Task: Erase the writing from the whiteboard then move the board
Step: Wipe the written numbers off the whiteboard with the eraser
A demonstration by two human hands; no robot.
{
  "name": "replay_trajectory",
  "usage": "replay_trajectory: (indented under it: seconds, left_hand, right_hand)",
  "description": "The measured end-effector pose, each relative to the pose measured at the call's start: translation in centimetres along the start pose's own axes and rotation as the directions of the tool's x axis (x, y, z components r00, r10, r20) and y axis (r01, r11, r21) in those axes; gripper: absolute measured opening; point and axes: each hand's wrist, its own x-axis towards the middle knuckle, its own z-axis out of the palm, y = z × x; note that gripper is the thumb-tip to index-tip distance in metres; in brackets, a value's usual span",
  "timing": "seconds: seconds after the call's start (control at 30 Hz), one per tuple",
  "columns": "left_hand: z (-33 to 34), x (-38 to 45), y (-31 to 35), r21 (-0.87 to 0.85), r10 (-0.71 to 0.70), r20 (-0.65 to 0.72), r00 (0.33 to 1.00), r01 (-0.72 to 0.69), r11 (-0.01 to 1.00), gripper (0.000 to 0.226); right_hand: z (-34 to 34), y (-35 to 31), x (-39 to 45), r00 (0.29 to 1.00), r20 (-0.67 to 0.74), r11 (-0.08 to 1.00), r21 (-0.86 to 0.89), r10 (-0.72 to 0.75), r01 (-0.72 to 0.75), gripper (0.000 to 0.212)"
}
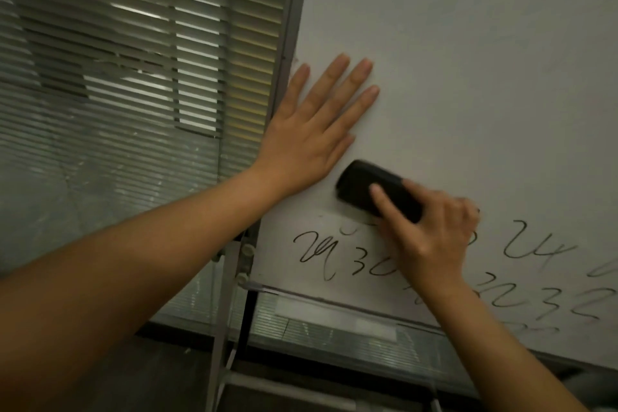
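The whiteboard [468,60] fills the right side of the view, its upper part wiped bare. Black handwriting [521,244] runs across its lower part in rows. My left hand [311,130] lies flat on the board near its left edge, fingers straight and spread. My right hand [431,231] grips a black eraser [364,187] and holds it against the board just above the writing, right below my left hand. Some of the writing is hidden behind my right hand.
The board's grey metal frame [284,53] and stand leg [224,328] run down its left side. A marker tray [334,304] sits under the lower edge. Window blinds [133,60] cover the wall behind on the left. A dark floor shows below.
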Motion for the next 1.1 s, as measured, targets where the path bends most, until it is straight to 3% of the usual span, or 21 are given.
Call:
replay_trajectory:
  seconds: [0.17, 0.37, 0.5, 0.73, 0.8, 0.93, 1.1]
  left_hand:
    - [0.3, -0.6, 0.6, 0.023, -0.022, 0.008, 1.000, 0.022, 0.999, 0.052]
    - [0.5, -0.8, 0.6, -0.002, -0.025, -0.017, 1.000, 0.025, 1.000, 0.049]
    - [0.7, -1.1, 1.1, -0.016, -0.024, -0.003, 1.000, 0.024, 1.000, 0.049]
    - [1.2, -2.6, 1.5, -0.007, -0.016, 0.031, 0.999, 0.017, 1.000, 0.052]
    - [1.2, -2.7, 1.6, -0.011, -0.014, 0.034, 0.999, 0.015, 1.000, 0.052]
    - [0.8, -2.8, 1.3, -0.009, -0.003, 0.013, 1.000, 0.003, 1.000, 0.051]
    - [0.7, -2.8, 1.2, 0.004, 0.005, 0.022, 1.000, -0.006, 1.000, 0.052]
  right_hand:
    - [0.0, 0.8, 0.7, 0.987, -0.031, 0.987, -0.026, 0.155, -0.156, 0.041]
    - [1.2, -3.9, -3.7, 0.996, 0.061, 0.998, 0.033, -0.061, 0.059, 0.047]
    - [0.9, -3.1, -3.8, 0.993, 0.068, 0.995, 0.014, -0.099, 0.098, 0.045]
    - [0.1, 1.1, -1.5, 0.981, -0.031, 0.975, -0.114, 0.190, -0.193, 0.038]
    - [0.1, 0.3, -2.2, 0.977, -0.013, 0.972, -0.099, 0.211, -0.211, 0.039]
    - [0.9, -2.9, -4.5, 0.997, 0.076, 0.999, -0.043, 0.013, -0.009, 0.049]
    - [0.9, -3.1, -4.6, 0.991, 0.105, 0.995, -0.040, -0.089, 0.094, 0.047]
